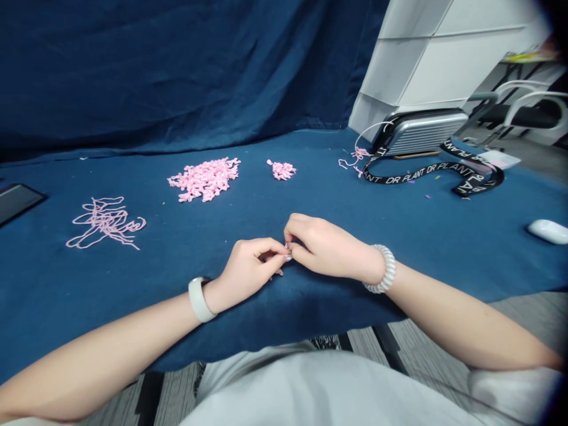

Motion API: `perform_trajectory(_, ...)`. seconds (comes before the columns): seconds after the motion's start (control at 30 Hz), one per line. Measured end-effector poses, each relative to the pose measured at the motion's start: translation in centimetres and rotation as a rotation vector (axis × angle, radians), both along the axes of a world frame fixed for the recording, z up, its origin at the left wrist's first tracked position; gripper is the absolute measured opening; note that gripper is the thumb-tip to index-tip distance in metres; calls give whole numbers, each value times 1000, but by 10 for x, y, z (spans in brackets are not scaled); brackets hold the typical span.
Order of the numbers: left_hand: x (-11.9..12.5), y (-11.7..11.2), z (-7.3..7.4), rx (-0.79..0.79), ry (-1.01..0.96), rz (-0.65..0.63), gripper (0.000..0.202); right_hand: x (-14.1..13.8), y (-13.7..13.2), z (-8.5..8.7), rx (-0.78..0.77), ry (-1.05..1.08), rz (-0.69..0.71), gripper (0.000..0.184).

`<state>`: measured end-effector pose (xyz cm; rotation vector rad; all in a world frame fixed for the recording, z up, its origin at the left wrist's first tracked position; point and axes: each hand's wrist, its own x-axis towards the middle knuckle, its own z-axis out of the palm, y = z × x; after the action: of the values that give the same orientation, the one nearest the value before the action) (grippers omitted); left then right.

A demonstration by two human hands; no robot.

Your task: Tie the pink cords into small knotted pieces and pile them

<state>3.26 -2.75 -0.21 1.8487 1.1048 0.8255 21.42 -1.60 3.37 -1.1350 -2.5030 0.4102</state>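
Over the near middle of the blue cloth, my left hand (251,269) and my right hand (323,245) meet fingertip to fingertip. Both are closed in a pinch on a small piece of pink yarn (287,247), which the fingers mostly hide. Beyond my hands lies a large heap of knotted pink yarn pieces (206,179). A smaller cluster of the same pieces (283,170) sits to its right. Loose pale pink strands (106,222) lie tangled on the left side of the cloth.
A silver ribbed case (426,131) with a black lettered strap (417,176) stands at the back right, pink yarn scraps (357,157) beside it. A white rounded object (549,231) lies at the right edge. At the far left is a dark flat device (20,201). A blue curtain (177,71) hangs behind.
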Motion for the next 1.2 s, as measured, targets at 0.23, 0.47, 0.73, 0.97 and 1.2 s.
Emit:
perform_trajectory(0.23, 0, 2, -1, -20, -34, 22, 11, -6, -5, 1, 67, -69, -80, 9)
perform_trajectory(0.47, -1, 2, -3, 64, -37, 31, 10, -5, -2, -2, 32, 43, -105, 8)
perform_trajectory(0.73, -2, -3, -3, 219, -30, 4, 10, 11, 17, 5, -423, 269, -71, 16)
perform_trajectory(0.97, -2, -2, -2, 247, -15, -23, 10, 7, 16, -1, -651, 182, 7, 41)
perform_trajectory(1.2, 0, -3, -1, 99, -16, 27, 13, 3, 16, -4, -672, 245, 4, 37)
